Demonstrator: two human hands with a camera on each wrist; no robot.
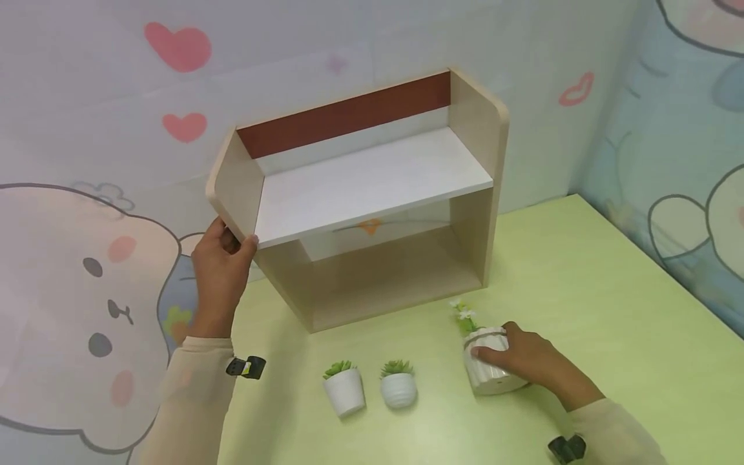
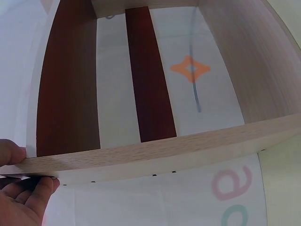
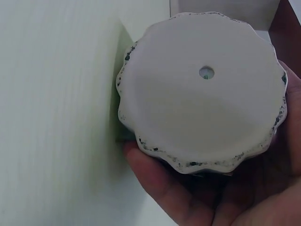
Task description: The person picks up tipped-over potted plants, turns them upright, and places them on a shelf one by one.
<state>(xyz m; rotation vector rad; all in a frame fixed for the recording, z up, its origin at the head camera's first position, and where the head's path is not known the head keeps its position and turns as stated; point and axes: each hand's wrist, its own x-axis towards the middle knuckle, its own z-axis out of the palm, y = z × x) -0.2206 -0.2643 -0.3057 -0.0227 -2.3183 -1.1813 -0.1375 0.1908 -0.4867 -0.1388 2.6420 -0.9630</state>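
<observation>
A small wooden desk shelf [image 1: 372,187] with a white middle board stands on the table against the wall. My left hand [image 1: 223,274] pinches the edge of its left side panel, thumb on one face and fingers on the other, as the left wrist view also shows. With my right hand [image 1: 531,358] I grip a white fluted flowerpot [image 1: 488,371] holding small white flowers [image 1: 465,314]. The pot is tilted, flowers toward the shelf. In the right wrist view its scalloped base [image 3: 202,113] faces the camera, with a drain hole in the middle.
Two small white pots with green succulents, a tapered one [image 1: 345,392] and a rounded one [image 1: 398,390], lie in front of the shelf. The light green table [image 1: 581,290] meets a cartoon-printed wall covering [image 1: 395,39] behind and at the right.
</observation>
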